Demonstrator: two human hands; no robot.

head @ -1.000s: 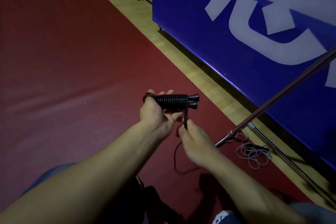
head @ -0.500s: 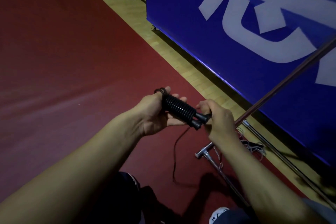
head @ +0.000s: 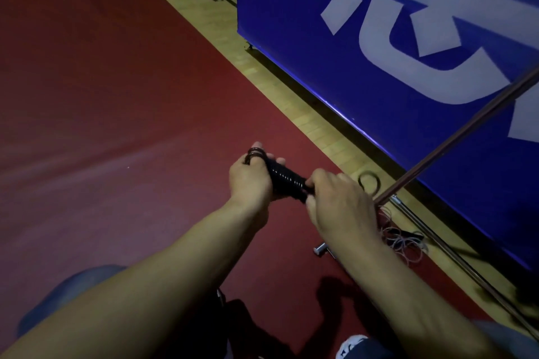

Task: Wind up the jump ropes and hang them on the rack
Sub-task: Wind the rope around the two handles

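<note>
Over the red mat point(head: 116, 125), both hands' fingers grip the wound jump rope point(head: 284, 181) beside the rack pole point(head: 455, 140).

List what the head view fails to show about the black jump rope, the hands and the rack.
- Jump rope handle ends: covered by the right hand.
- Left hand fingertips: mostly behind the wound bundle.
- Rack pole top: cut off by the right edge.
- Pale rope on the floor: dim, tangled; its handles unclear.
- Rack base: partly behind the right forearm.
</note>
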